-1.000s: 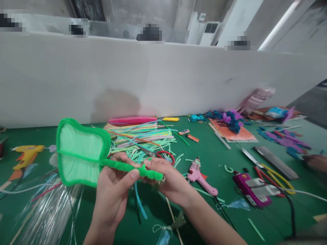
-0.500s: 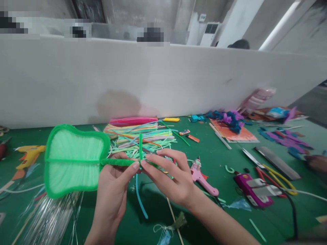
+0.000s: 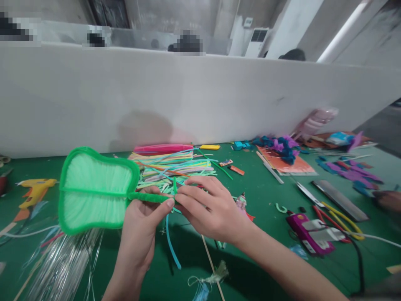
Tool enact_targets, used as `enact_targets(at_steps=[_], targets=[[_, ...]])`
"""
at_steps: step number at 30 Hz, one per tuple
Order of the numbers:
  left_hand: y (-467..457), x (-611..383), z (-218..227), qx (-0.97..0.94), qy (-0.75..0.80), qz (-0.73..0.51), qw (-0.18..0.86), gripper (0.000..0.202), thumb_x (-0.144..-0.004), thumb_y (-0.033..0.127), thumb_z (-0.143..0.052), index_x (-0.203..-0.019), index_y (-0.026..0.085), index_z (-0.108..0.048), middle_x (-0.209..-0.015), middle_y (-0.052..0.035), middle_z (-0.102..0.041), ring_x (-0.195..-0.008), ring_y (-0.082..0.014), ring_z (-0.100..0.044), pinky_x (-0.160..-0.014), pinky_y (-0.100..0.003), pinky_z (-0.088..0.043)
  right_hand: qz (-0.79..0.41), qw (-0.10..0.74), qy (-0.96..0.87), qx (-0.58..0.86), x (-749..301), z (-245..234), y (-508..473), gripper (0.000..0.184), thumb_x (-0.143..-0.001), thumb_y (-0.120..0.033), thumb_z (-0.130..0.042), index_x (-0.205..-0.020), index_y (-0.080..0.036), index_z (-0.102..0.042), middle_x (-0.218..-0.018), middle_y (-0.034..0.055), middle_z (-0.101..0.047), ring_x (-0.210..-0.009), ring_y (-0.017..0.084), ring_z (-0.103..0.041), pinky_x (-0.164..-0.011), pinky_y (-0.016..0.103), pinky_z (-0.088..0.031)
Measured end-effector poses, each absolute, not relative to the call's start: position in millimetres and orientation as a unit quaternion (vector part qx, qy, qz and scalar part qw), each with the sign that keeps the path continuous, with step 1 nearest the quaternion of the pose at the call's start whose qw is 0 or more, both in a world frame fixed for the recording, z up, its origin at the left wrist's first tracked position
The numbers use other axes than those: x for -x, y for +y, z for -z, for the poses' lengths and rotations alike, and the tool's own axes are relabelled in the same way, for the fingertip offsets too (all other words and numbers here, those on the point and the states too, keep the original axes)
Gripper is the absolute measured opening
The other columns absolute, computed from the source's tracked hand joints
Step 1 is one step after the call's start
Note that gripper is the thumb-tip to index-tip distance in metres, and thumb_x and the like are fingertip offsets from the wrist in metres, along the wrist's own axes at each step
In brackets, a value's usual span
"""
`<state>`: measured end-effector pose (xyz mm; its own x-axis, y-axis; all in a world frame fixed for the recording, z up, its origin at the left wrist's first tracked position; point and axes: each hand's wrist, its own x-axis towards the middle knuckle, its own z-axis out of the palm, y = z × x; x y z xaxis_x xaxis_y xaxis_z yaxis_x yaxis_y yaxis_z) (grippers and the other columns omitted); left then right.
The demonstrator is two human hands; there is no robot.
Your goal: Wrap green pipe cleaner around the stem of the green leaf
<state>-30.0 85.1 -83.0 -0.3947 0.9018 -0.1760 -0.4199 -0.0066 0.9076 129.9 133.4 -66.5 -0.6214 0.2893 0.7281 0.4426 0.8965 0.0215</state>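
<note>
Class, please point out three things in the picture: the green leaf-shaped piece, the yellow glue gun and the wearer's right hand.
Green leaf-shaped piece (image 3: 97,177): head view, on the pale panel above its middle rib.
Yellow glue gun (image 3: 38,187): head view, on its body.
Right hand (image 3: 213,211): head view, on its back.

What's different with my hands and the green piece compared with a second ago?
Your right hand has rolled over, back upward, its fingertips at the end of the green stem, where a short green end now sticks up. That hand now hides most of the pink glue gun. Your left hand still grips the stem; the yellow glue gun hasn't visibly moved.
</note>
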Motion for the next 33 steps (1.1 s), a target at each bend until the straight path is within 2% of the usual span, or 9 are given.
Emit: enact_targets(at_steps=[5,10,13,16,18,20,24,28,33], targets=[[84.7,35.2,88.6,-0.267,0.49,-0.658,0.507,0.049,-0.058,0.022,-0.091,-0.094,0.017,-0.058,-0.076,0.0008,-0.07,-0.076,-0.013,-0.066,-0.072,-0.022,-0.052,-0.089,0.378,-0.891,0.237,-127.3,64.2,130.6,0.007,-0.092,-0.02,-0.059,-0.095,-0.014,-0.063,-0.092,0.0094,-0.072,-0.092,0.022,-0.064,-0.084,0.039,-0.053],[84.6,45.1,91.2,-0.332,0.468,-0.628,0.526,0.045,-0.062,0.02,-0.09,-0.093,0.019,-0.058,-0.08,0.0005,-0.07,-0.081,-0.0149,-0.066,-0.074,-0.024,-0.053,-0.27,0.352,-0.834,0.328,-125.3,62.9,123.0,0.008,-0.085,-0.018,-0.068,-0.089,-0.018,-0.061,-0.087,0.0034,-0.07,-0.079,0.017,-0.065,-0.071,0.03,-0.054],[88.8,45.2,90.7,-0.338,0.461,-0.623,0.533,0.038,-0.069,0.031,-0.086,-0.095,0.019,-0.061,-0.086,-0.0008,-0.069,-0.085,-0.0154,-0.065,-0.077,-0.024,-0.052,-0.223,0.386,-0.834,0.325,-121.9,69.0,121.8,0.005,-0.088,-0.017,-0.063,-0.091,-0.017,-0.06,-0.089,0.0062,-0.07,-0.081,0.019,-0.066,-0.071,0.032,-0.055],[93.5,40.2,90.6,-0.33,0.475,-0.632,0.516,0.038,-0.077,0.049,-0.076,-0.088,0.015,-0.065,-0.088,-0.0041,-0.067,-0.085,-0.0166,-0.062,-0.075,-0.026,-0.052,-0.075,0.419,-0.86,0.283,-119.6,77.5,123.5,0.006,-0.091,-0.014,-0.057,-0.096,-0.012,-0.06,-0.094,0.0139,-0.07,-0.091,0.024,-0.067,-0.079,0.037,-0.058],[95.3,36.7,90.6,-0.318,0.504,-0.629,0.499,0.04,-0.074,0.05,-0.079,-0.084,0.013,-0.066,-0.085,-0.0044,-0.066,-0.083,-0.0173,-0.06,-0.072,-0.027,-0.052,0.005,0.422,-0.871,0.251,-120.0,82.2,124.5,0.008,-0.092,-0.01,-0.054,-0.097,-0.012,-0.06,-0.097,0.0159,-0.072,-0.1,0.026,-0.068,-0.087,0.04,-0.058],[95.6,35.0,90.1,-0.299,0.523,-0.627,0.494,0.04,-0.068,0.044,-0.085,-0.084,0.012,-0.066,-0.083,-0.0032,-0.064,-0.083,-0.0176,-0.059,-0.071,-0.027,-0.052,0.015,0.418,-0.876,0.238,-121.6,85.2,124.5,0.009,-0.093,-0.009,-0.053,-0.098,-0.013,-0.06,-0.096,0.0138,-0.073,-0.104,0.025,-0.069,-0.09,0.039,-0.057],[93.9,37.0,88.4,-0.282,0.521,-0.638,0.492,0.041,-0.061,0.038,-0.09,-0.079,0.013,-0.063,-0.08,0.0004,-0.059,-0.078,-0.0138,-0.056,-0.068,-0.022,-0.05,-0.113,0.42,-0.857,0.275,-124.6,83.9,120.3,0.007,-0.09,-0.015,-0.062,-0.097,-0.015,-0.062,-0.091,0.008,-0.074,-0.088,0.021,-0.072,-0.078,0.033,-0.059],[93.0,40.7,89.2,-0.309,0.512,-0.64,0.481,0.035,-0.065,0.036,-0.088,-0.078,0.014,-0.064,-0.076,0.0029,-0.057,-0.07,-0.0095,-0.054,-0.063,-0.018,-0.046,-0.267,0.427,-0.786,0.358,-122.4,75.0,115.4,0.013,-0.08,-0.015,-0.074,-0.088,-0.019,-0.065,-0.081,-0.0015,-0.073,-0.073,0.014,-0.07,-0.069,0.025,-0.055],[92.4,41.4,93.7,-0.329,0.503,-0.647,0.47,0.032,-0.068,0.036,-0.087,-0.081,0.017,-0.064,-0.073,0.0027,-0.059,-0.069,-0.0106,-0.056,-0.063,-0.019,-0.045,-0.416,0.418,-0.697,0.407,-119.0,68.2,113.0,0.012,-0.077,-0.019,-0.078,-0.082,-0.022,-0.067,-0.076,-0.005,-0.073,-0.071,0.011,-0.069,-0.067,0.021,-0.054]])
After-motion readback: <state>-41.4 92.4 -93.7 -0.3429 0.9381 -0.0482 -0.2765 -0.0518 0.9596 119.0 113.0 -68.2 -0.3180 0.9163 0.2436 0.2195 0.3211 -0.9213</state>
